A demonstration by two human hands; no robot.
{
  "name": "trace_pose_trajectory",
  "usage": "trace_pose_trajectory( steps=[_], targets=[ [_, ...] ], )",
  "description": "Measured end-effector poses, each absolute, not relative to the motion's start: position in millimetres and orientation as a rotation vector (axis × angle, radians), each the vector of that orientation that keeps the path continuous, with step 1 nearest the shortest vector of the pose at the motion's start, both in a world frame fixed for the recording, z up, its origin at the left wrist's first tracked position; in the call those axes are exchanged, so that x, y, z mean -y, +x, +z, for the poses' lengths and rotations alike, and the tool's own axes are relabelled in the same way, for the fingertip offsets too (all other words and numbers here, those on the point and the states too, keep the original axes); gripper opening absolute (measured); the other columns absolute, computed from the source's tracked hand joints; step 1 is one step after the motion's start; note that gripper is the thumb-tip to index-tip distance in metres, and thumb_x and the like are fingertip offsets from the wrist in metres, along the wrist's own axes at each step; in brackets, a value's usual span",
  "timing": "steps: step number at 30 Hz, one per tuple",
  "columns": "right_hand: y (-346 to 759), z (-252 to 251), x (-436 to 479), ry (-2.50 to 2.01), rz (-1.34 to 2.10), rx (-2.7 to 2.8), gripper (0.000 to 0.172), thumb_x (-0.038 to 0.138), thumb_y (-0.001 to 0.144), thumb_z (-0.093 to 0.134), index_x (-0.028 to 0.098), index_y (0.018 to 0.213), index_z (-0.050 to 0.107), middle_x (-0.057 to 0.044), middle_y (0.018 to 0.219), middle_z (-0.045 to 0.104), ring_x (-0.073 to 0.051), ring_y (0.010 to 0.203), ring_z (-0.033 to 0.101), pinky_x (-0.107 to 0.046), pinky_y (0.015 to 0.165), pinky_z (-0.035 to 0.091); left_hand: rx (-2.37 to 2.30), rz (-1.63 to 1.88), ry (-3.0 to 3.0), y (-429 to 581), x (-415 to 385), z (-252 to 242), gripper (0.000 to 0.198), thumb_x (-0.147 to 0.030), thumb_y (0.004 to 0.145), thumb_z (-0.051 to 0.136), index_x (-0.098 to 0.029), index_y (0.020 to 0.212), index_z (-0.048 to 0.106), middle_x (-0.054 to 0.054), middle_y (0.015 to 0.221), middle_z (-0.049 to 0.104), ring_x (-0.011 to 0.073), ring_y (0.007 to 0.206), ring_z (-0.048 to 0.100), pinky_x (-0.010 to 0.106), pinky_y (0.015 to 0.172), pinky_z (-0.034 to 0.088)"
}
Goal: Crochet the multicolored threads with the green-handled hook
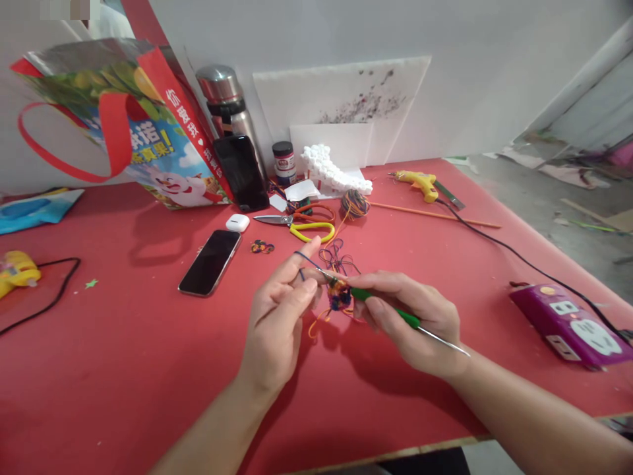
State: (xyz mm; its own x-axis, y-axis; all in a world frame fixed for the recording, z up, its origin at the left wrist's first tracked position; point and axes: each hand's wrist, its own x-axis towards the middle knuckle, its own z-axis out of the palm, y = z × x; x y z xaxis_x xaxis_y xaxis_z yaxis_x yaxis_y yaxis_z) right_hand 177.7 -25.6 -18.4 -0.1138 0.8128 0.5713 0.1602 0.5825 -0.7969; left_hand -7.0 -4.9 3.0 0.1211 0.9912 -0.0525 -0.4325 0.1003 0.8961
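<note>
My left hand (279, 310) pinches a small multicoloured crochet piece (339, 295), with dark blue yarn (305, 258) looped over the raised index finger. My right hand (413, 316) grips a green-handled crochet hook (395, 313); its metal tip is at the piece. Both hands hover just above the red table (123, 356). The yarn runs back towards a multicoloured yarn ball (354, 204) near the wall.
A phone (210, 262), an earbud case (237, 222), yellow-handled scissors (301, 227) and a small yarn scrap (262, 247) lie beyond my hands. A shopping bag (123, 125), flask (225, 99), glue guns (418, 183) (17, 270) and a purple power strip (573, 326) ring the table.
</note>
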Motion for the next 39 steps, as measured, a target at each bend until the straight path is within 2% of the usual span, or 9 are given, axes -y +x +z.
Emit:
trace_pose_trajectory(
  steps=[2, 4, 9, 17, 24, 30, 35, 39],
  targets=[
    [178, -19, 25, -0.814, 0.677, 1.638, 0.029, 0.006, 0.102, 0.064, 0.019, 0.123, 0.077, -0.007, 0.094, 0.086, -0.010, 0.058, 0.073, -0.019, 0.050, 0.056, -0.858, 1.235, 0.900, -7, 4, 3, 0.039, -0.031, 0.090, 0.089, -0.028, 0.128, 0.085, -0.001, 0.081, 0.072, 0.0075, 0.075, 0.066, 0.015, 0.076, 0.058],
    [178, -20, 24, -0.805, 0.684, 1.649, 0.029, 0.006, 0.102, 0.063, 0.019, 0.123, 0.077, -0.007, 0.095, 0.086, -0.010, 0.058, 0.073, -0.019, 0.050, 0.055, -0.883, 1.206, 0.919, -6, 3, 3, 0.052, -0.026, 0.082, 0.096, -0.030, 0.132, 0.083, -0.004, 0.078, 0.069, 0.0071, 0.075, 0.066, 0.015, 0.076, 0.058],
    [178, -21, 25, -0.833, 0.660, 1.666, 0.029, 0.006, 0.103, 0.063, 0.021, 0.124, 0.077, -0.004, 0.091, 0.084, -0.011, 0.064, 0.075, -0.018, 0.054, 0.057, -0.926, 1.198, 0.906, -3, 1, 3, 0.063, -0.023, 0.078, 0.098, -0.029, 0.138, 0.079, -0.006, 0.075, 0.065, 0.0056, 0.072, 0.064, 0.015, 0.075, 0.059],
    [177, -20, 25, -0.847, 0.514, 1.745, 0.028, 0.006, 0.103, 0.062, 0.021, 0.124, 0.074, -0.001, 0.092, 0.084, -0.009, 0.069, 0.077, -0.016, 0.068, 0.063, -0.984, 1.247, 0.970, 3, 14, 6, 0.067, -0.017, 0.088, 0.085, -0.027, 0.153, 0.068, -0.006, 0.077, 0.070, 0.0067, 0.072, 0.066, 0.014, 0.074, 0.059],
    [166, -24, 30, -0.937, 0.280, 1.801, 0.031, 0.007, 0.105, 0.057, 0.020, 0.131, 0.068, -0.006, 0.101, 0.084, -0.015, 0.081, 0.079, -0.024, 0.076, 0.067, -1.008, 1.271, 0.892, 9, 15, 5, 0.075, -0.017, 0.088, 0.086, -0.025, 0.159, 0.062, -0.006, 0.080, 0.073, 0.0061, 0.073, 0.066, 0.013, 0.076, 0.058],
    [170, -25, 31, -0.837, 0.226, 1.861, 0.038, 0.012, 0.107, 0.057, 0.020, 0.144, 0.063, -0.008, 0.098, 0.081, -0.017, 0.072, 0.072, -0.028, 0.066, 0.064, -0.812, 1.164, 0.644, 4, 7, 8, 0.085, -0.019, 0.065, 0.104, -0.020, 0.145, 0.074, -0.006, 0.076, 0.069, 0.0044, 0.070, 0.064, 0.012, 0.073, 0.057],
    [174, -24, 27, -0.793, 0.325, 1.851, 0.036, 0.017, 0.109, 0.058, 0.022, 0.144, 0.065, -0.005, 0.088, 0.077, -0.016, 0.068, 0.067, -0.027, 0.064, 0.060, -0.822, 1.165, 0.675, -4, 3, 12, 0.087, -0.019, 0.066, 0.104, -0.019, 0.147, 0.072, -0.006, 0.076, 0.069, 0.0045, 0.069, 0.064, 0.012, 0.072, 0.057],
    [176, -24, 26, -0.784, 0.404, 1.828, 0.038, 0.017, 0.109, 0.060, 0.024, 0.145, 0.067, -0.006, 0.089, 0.076, -0.016, 0.069, 0.066, -0.028, 0.063, 0.058, -0.829, 1.160, 0.712, -6, 1, 13, 0.087, -0.018, 0.069, 0.102, -0.020, 0.150, 0.071, -0.005, 0.076, 0.069, 0.0057, 0.070, 0.065, 0.014, 0.072, 0.059]
  ],
)
